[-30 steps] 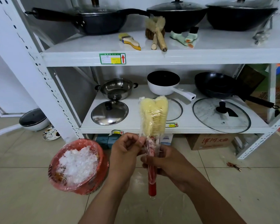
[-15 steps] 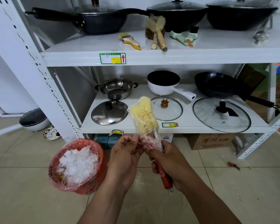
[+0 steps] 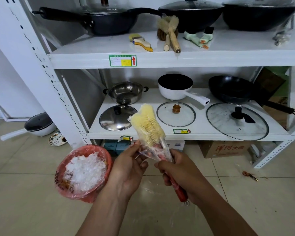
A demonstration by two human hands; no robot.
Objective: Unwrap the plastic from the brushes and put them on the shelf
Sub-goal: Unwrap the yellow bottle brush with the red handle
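Right hand (image 3: 180,172) grips the red handle of the brush (image 3: 148,125), with the fingers curled around it. Left hand (image 3: 128,169) pinches the loose plastic (image 3: 148,150) at the neck, just below the yellow head. The brush is tilted: its long axis runs from the handle end at 5 o'clock to the head at 11 o'clock. It is held above the floor, in front of the lower shelf (image 3: 211,135). At 9 o'clock from the left hand stands a red bin (image 3: 85,147) with crumpled film inside. More brushes (image 3: 170,34) lie on the upper shelf (image 3: 177,60) at 12 o'clock.
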